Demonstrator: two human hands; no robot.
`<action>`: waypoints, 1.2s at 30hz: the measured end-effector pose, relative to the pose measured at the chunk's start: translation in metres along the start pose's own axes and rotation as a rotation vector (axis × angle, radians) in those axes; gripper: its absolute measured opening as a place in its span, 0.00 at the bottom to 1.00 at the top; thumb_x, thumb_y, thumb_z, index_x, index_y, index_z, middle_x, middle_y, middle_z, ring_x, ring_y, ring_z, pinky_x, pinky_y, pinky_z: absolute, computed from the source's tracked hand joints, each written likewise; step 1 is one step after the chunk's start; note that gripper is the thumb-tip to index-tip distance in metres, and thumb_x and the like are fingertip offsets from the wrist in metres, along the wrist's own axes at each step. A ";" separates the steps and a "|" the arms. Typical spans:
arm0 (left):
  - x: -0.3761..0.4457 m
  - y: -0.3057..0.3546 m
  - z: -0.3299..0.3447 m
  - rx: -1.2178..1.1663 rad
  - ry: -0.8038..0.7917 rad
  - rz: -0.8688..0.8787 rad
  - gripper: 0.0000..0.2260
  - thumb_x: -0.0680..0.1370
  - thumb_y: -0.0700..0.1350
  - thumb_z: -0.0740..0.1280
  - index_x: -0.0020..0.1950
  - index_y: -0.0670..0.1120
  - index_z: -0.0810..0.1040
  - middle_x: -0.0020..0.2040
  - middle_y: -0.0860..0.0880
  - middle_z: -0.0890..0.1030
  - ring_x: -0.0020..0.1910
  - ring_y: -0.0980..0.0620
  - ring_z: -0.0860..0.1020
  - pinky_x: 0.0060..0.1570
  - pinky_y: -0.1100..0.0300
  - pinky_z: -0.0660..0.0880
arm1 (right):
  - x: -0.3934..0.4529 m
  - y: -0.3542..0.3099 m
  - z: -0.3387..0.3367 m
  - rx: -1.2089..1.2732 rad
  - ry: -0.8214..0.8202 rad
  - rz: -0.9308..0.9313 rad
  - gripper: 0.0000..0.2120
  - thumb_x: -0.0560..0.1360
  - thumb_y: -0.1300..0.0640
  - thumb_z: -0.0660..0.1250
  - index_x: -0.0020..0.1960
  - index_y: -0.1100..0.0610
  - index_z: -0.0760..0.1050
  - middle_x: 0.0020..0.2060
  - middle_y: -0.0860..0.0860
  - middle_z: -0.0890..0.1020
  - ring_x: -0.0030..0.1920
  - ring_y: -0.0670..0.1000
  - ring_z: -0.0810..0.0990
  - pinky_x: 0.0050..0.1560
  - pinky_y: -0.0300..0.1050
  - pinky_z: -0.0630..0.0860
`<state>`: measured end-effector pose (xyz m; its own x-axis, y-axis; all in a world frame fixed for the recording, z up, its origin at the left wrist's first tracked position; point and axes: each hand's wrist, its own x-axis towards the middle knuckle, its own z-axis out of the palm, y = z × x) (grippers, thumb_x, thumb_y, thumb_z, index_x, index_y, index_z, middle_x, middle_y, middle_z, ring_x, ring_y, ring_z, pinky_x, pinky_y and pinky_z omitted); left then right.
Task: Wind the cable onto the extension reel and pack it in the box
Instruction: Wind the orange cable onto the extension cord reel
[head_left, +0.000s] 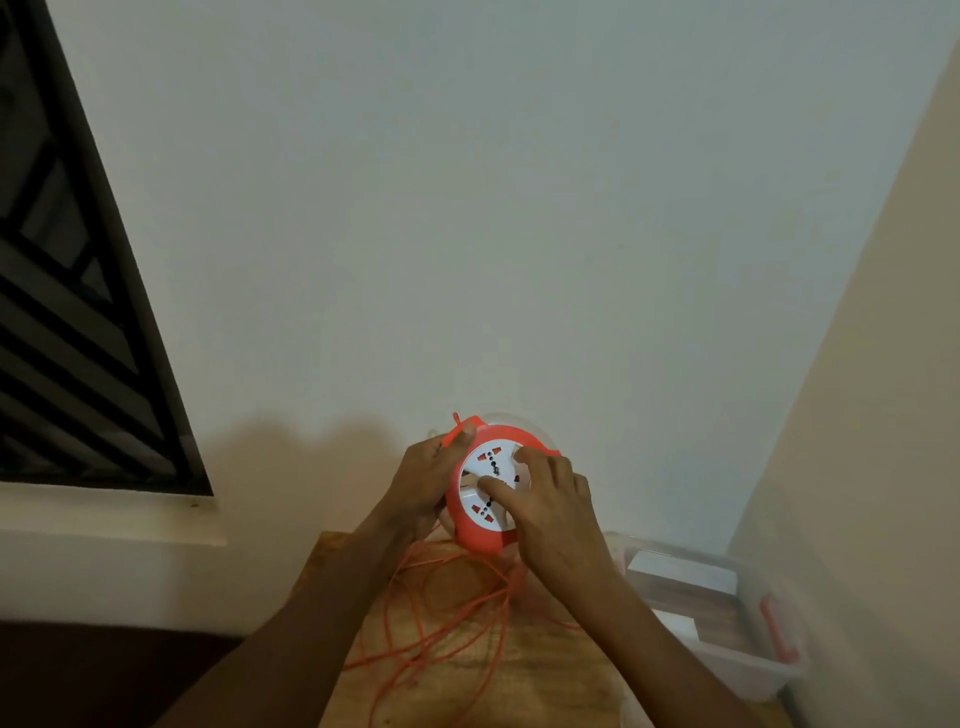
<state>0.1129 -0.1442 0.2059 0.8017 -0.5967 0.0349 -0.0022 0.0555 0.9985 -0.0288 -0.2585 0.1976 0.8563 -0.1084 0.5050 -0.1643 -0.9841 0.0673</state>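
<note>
- The left hand (423, 480) grips the orange rim of the extension reel (488, 488) from the left side — thumb hooked over the top edge, fingers curled behind it.
- The right hand (553, 512) rests on the reel's white socket face, its forefinger and thumb pressed against the centre part and the other fingers bent over the right edge; both forearms reach up from the bottom of the view.
- The reel is held up in the air, tilted, above a wooden table (467, 675), its face turned toward the camera.
- Loose loops of orange cable (457, 608) hang from the reel and sprawl across the tabletop — unwound.
- A clear plastic box (727, 623) with red latches stands just right of the table, beside the wall.
</note>
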 end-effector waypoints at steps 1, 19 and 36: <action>0.001 0.001 -0.001 0.017 0.001 -0.003 0.20 0.76 0.63 0.67 0.56 0.50 0.85 0.48 0.48 0.90 0.45 0.43 0.89 0.44 0.49 0.86 | 0.000 -0.001 -0.001 -0.033 0.001 -0.009 0.34 0.60 0.45 0.81 0.64 0.46 0.76 0.60 0.60 0.78 0.58 0.64 0.77 0.50 0.59 0.78; -0.022 -0.002 0.019 -0.133 0.056 0.082 0.17 0.77 0.61 0.68 0.58 0.52 0.84 0.51 0.48 0.90 0.47 0.44 0.89 0.47 0.46 0.86 | 0.000 -0.007 -0.015 -0.010 0.139 0.150 0.29 0.71 0.40 0.68 0.71 0.44 0.70 0.46 0.51 0.86 0.40 0.53 0.85 0.39 0.47 0.81; -0.039 0.002 0.032 -0.203 0.096 0.145 0.16 0.77 0.62 0.67 0.54 0.54 0.86 0.51 0.46 0.89 0.49 0.44 0.88 0.45 0.49 0.86 | -0.023 -0.013 -0.036 0.557 0.130 0.597 0.21 0.72 0.50 0.71 0.63 0.51 0.73 0.48 0.44 0.83 0.48 0.46 0.81 0.40 0.34 0.75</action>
<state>0.0625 -0.1461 0.2077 0.8551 -0.4923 0.1629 -0.0093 0.2996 0.9540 -0.0646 -0.2385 0.2163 0.6326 -0.6519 0.4182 -0.2775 -0.6949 -0.6634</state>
